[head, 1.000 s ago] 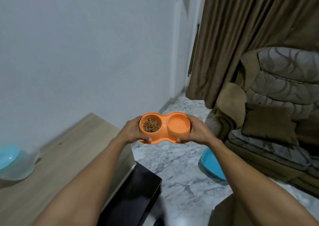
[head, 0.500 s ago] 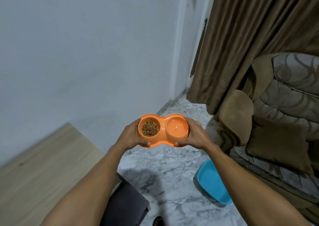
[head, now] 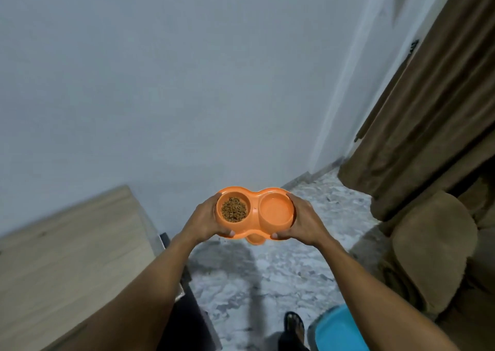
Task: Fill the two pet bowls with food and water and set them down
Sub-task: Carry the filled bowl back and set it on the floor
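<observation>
Head view: my left hand and right hand grip the double bowl, 9 and 3 o'clock; tilt could spill water.

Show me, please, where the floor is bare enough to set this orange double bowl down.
Bare marble floor runs below the double bowl, between the wooden table and the armchair, on toward the curtain. Crowded near your foot: the blue tub.
</observation>
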